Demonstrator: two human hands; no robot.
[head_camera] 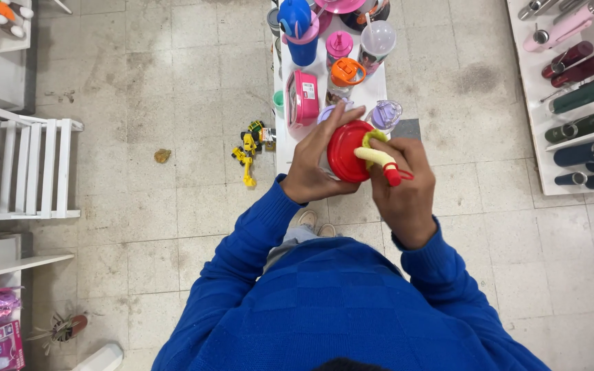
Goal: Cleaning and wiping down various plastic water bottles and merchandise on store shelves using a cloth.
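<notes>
My left hand (314, 161) grips the side of a bottle with a red round lid (345, 151), held at chest height over the floor. My right hand (407, 185) holds the bottle from the other side and pinches a yellow strap with a red end (381, 160) that lies across the lid. Both sleeves are blue. The bottle's body is mostly hidden by my hands.
A white shelf (372, 93) right in front carries several coloured kids' bottles, a pink lunch box (302, 98) and an orange-lidded bottle (346, 73). A yellow toy (247, 152) lies on the tiled floor. Dark flasks (586, 124) fill a rack at right; a white rack (25, 165) stands left.
</notes>
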